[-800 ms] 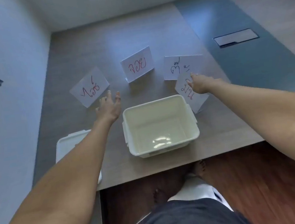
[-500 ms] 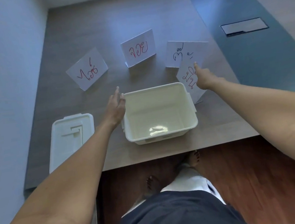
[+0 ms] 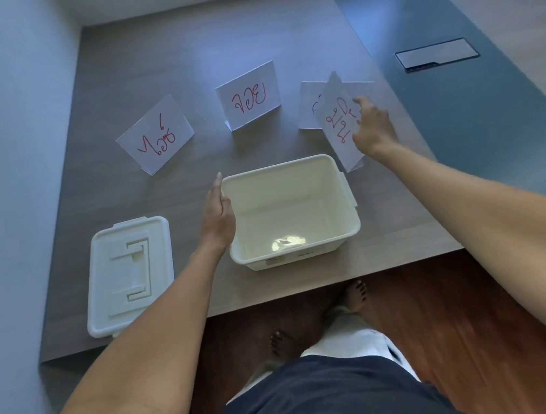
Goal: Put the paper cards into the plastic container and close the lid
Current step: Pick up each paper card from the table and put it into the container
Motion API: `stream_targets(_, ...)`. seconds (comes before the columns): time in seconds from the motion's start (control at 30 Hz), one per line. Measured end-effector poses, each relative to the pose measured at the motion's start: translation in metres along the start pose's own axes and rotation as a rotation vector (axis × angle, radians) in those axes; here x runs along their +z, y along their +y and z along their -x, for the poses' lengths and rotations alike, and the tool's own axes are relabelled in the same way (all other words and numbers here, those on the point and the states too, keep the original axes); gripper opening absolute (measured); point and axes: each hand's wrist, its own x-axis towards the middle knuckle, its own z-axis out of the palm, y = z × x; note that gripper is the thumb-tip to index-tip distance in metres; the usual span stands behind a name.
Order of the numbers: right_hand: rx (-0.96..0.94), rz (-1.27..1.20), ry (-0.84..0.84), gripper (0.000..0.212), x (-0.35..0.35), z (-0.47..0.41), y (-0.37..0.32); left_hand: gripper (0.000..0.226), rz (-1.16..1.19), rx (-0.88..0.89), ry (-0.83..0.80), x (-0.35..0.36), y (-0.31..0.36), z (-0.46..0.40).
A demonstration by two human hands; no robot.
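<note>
An open white plastic container (image 3: 346,205) stands near the table's front edge, with nothing inside. Its lid (image 3: 129,274) lies flat to the left. My left hand (image 3: 218,213) rests flat against the container's left wall, fingers straight. My right hand (image 3: 371,127) grips a folded white card with red writing (image 3: 337,124), tilted and lifted just behind the container's right corner. Behind it another card (image 3: 307,104) stands partly hidden. Two more folded cards stand on the table: one in the middle (image 3: 248,95), one at the left (image 3: 156,135).
The grey table (image 3: 178,47) meets a wall on the left. A blue strip with a flush metal hatch (image 3: 436,53) runs along its right side. The table's front edge (image 3: 341,284) is near my legs, and my bare feet stand on the wooden floor below.
My right hand has taken hold of the rightmost card and raised it, tilting it upward. My left hand has drawn back from the left card to the container's left wall.
</note>
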Motion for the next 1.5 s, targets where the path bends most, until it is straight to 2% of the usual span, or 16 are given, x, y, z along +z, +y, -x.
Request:
stream_targets(0.23, -0.279, -0.105, 0.166, 0.047, -0.021, 0.027, -0.045, 0.053, 0.071, -0.016, 0.018, 0.002, 0.004, -0.006)
stream_targets(0.4, -0.430, -0.092, 0.270, 0.044, -0.022, 0.048, -0.065, 0.051, 0.098, -0.056, 0.028, 0.003, 0.005, -0.007)
stream_targets(0.57, -0.553, -0.075, 0.241, 0.043, -0.013, 0.070, -0.073, 0.048, 0.107, -0.068, 0.018, 0.003, 0.005, -0.009)
stream_targets(0.8, -0.612, -0.071, 0.016, 0.044, 0.009, 0.104, -0.056, 0.047, 0.140, -0.086, 0.022, 0.003, 0.007, -0.012)
stream_targets(1.0, -0.620, 0.022, -0.318, 0.051, 0.034, 0.120, -0.020, 0.046, 0.158, -0.098, 0.030, 0.003, 0.005, -0.014)
stream_targets(1.2, -0.615, 0.120, -0.558, 0.055, 0.051, 0.130, 0.006, 0.044, 0.170, -0.093, 0.042, 0.005, 0.005, -0.018)
stream_targets(1.33, -0.584, 0.113, -0.642, 0.053, 0.055, 0.133, 0.011, 0.043, 0.180, -0.087, 0.044, 0.005, 0.005, -0.020)
stream_targets(1.5, -0.504, 0.091, -0.718, 0.039, 0.051, 0.125, 0.005, 0.043, 0.189, -0.080, 0.050, 0.005, 0.008, -0.022)
